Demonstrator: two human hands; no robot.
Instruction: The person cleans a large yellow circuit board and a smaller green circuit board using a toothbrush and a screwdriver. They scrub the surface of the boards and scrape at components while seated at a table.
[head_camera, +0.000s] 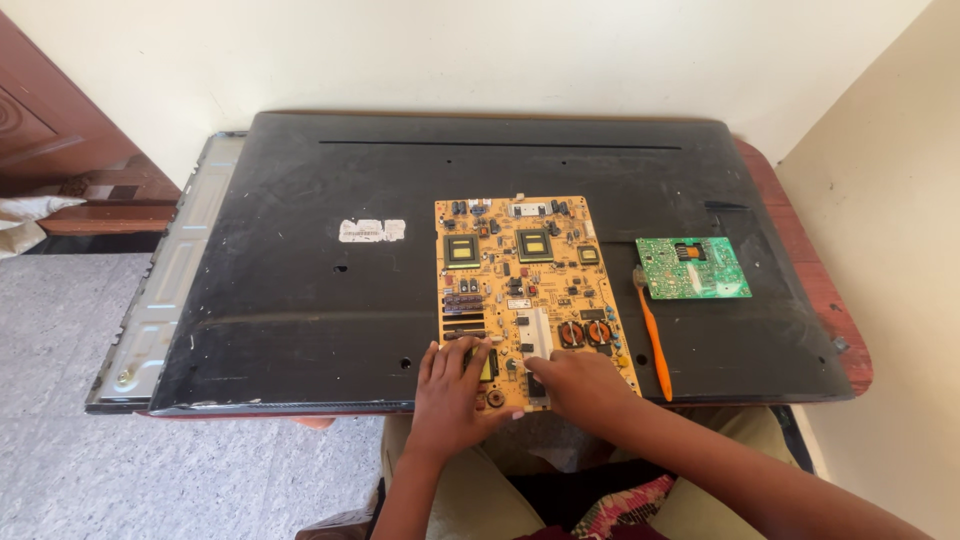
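At far left you see a grey speckled floor (150, 470) and a brown wooden door (40, 130). The black panel (300, 290) covers the bench (820, 290) — cream walls behind. Your left hand (450, 385) lies flat, fingers spread, gripping nothing, on the near edge of the yellow circuit board (525, 275); your right hand (580, 385) presses there too, its grip hidden. Further right — an orange tool (655, 350) and a small green board (693, 267).

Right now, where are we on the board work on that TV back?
Done: the large yellow circuit board lies loose on the black TV back cover, and a small green board sits apart to its right beside an orange-handled tool.
In hand: the left hand and right hand both press on the yellow board's near edge.
Left: neither board looks fastened anywhere; the tool lies untouched.
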